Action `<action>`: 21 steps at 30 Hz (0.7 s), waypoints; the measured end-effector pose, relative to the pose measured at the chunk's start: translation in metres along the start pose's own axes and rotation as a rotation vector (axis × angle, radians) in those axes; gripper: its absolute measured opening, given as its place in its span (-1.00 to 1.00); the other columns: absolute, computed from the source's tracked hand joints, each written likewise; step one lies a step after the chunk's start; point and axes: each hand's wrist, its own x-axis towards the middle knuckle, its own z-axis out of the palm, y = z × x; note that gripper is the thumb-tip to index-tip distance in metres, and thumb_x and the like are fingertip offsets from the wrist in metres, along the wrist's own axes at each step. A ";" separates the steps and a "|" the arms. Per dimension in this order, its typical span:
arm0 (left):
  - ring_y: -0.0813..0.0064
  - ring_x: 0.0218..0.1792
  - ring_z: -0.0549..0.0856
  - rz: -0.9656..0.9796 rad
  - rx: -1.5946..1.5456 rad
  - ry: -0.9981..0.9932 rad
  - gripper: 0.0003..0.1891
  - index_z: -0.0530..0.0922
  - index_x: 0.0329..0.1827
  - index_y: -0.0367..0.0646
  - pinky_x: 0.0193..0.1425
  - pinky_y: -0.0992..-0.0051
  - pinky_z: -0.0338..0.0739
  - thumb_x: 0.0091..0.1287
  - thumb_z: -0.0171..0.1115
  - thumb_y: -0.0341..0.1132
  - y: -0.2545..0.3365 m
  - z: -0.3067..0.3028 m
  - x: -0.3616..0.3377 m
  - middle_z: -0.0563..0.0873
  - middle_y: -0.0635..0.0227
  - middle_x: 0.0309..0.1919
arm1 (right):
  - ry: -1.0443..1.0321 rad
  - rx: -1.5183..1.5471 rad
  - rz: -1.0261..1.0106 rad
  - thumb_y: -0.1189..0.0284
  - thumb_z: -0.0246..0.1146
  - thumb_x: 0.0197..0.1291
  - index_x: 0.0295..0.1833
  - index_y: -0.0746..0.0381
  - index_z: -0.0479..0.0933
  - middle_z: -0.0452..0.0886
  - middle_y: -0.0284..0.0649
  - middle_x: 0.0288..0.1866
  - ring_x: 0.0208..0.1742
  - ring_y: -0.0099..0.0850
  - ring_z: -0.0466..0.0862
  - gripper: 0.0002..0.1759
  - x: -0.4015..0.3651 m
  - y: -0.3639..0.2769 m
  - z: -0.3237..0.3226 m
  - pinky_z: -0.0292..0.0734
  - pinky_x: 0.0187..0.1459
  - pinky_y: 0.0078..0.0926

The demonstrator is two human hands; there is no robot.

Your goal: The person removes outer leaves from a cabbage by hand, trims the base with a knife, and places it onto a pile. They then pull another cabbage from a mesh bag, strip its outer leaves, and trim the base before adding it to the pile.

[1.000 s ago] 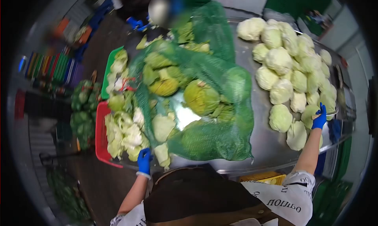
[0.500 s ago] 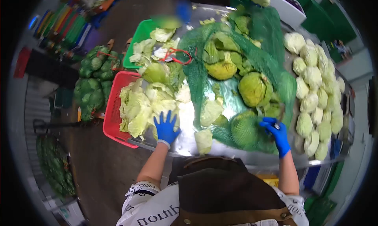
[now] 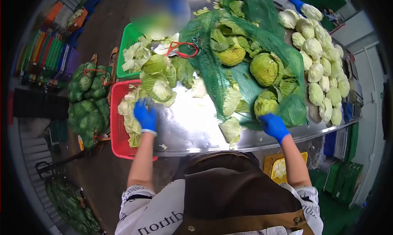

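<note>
My left hand (image 3: 145,117), in a blue glove, is over the right side of the red basket (image 3: 116,124), against pale cabbage leaves (image 3: 130,112). Its fingers look stretched out and somewhat blurred. On the right, my gloved right hand (image 3: 274,127) has its fingers curled at the near edge of a green cabbage (image 3: 266,103); whatever may be inside the grip is hidden. That cabbage sits by the green mesh bag (image 3: 292,112). Another untrimmed cabbage (image 3: 264,69) and a yellowish one (image 3: 230,55) lie on the mesh farther back.
A trimmed cabbage pile (image 3: 323,71) covers the table's right side. A green basket (image 3: 127,36) of leaves stands behind the red one. Loose leaves (image 3: 230,130) lie on the metal table (image 3: 184,130). A co-worker's blue glove (image 3: 297,4) is at the far right.
My left hand has moved left to the red basket, and the leaves near it have shifted. My right hand has moved left and up to the near cabbage, now uncovered by the mesh.
</note>
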 end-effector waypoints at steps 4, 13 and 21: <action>0.07 0.19 0.51 0.158 -0.604 -0.121 -0.55 0.48 0.17 -0.28 0.31 0.26 0.35 0.16 0.20 -0.48 0.148 0.025 -0.006 0.57 0.05 0.12 | 0.115 0.200 0.305 0.50 0.15 0.03 0.00 0.23 0.60 0.66 0.04 -0.18 -0.15 -0.05 0.67 -0.64 -0.091 0.044 0.031 0.56 -0.13 -0.20; 0.08 0.18 0.53 0.447 -0.999 -0.806 -0.51 0.41 0.26 -0.22 0.27 0.28 0.41 0.26 0.20 -0.31 0.406 0.125 -0.024 0.53 0.02 0.17 | 0.449 1.085 0.600 0.55 0.17 0.09 0.20 0.30 0.43 0.61 -0.25 -0.05 -0.23 -0.47 0.61 -0.51 -0.072 0.125 0.086 0.55 -0.20 -0.47; -0.04 0.27 0.42 -0.058 -0.565 -1.033 0.24 0.05 0.47 -0.28 0.34 0.23 0.33 -0.21 0.53 0.19 0.416 0.184 -0.047 0.39 -0.09 0.28 | 0.371 1.178 0.859 0.54 0.19 0.03 0.04 0.33 0.52 0.55 -0.29 -0.43 -0.48 -0.51 0.55 -0.62 -0.070 0.117 0.094 0.51 -0.42 -0.49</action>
